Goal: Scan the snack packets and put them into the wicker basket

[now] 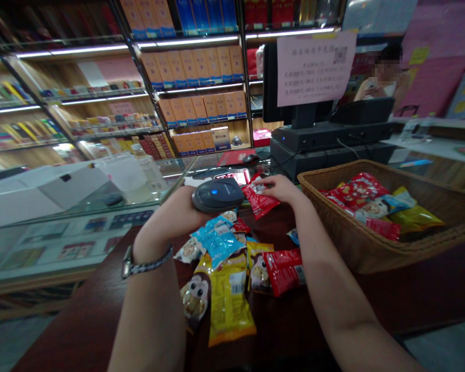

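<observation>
My left hand [180,212] is wrapped round a dark barcode scanner [219,195] with a blue light on top; its head faces right. Just to the right, my right hand [277,188] pinches a small red snack bag [260,202] by its upper part, close in front of the scanner. Beneath both hands lies a pile of snack bags: a blue bag [219,238], a yellow bag [232,305] showing its barcode, another yellow bag [259,268] with a cartoon face, and a red bag [284,269] partly hidden by my right forearm.
A wicker basket [360,253] on the right holds more red, blue and yellow bags. Behind stands a monitor [271,82] with a paper notice on a black register. A white box [42,188] sits on the glass counter at left. A person [385,77] is in the back right.
</observation>
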{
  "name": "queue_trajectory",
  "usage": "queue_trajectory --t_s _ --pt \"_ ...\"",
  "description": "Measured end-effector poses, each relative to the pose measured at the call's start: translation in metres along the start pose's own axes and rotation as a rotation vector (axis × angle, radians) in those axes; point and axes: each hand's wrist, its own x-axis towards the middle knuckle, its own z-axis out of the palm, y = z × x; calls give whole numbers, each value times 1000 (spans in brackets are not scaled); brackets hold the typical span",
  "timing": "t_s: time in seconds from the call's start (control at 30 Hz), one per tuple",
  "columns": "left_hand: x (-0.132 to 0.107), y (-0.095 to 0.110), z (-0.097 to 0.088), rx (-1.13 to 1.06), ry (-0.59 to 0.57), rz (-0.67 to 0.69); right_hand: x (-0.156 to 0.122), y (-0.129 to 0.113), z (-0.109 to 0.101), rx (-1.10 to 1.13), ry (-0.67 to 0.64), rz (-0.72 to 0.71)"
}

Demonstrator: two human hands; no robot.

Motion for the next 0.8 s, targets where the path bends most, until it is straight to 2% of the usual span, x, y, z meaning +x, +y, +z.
queue_trajectory --t_s 0.4,0.5,0.63,0.8 --pt "2 0 2 1 5 -57 0 -9 -4 148 -51 -28" --pt "1 1 1 7 5 -55 -2 -12 -4 176 -24 -16" --pt "0 4 1 29 -7 -61 -5 -18 -4 190 39 -70" --pt "1 5 2 10 -6 -70 -5 -23 -5 193 52 -72"
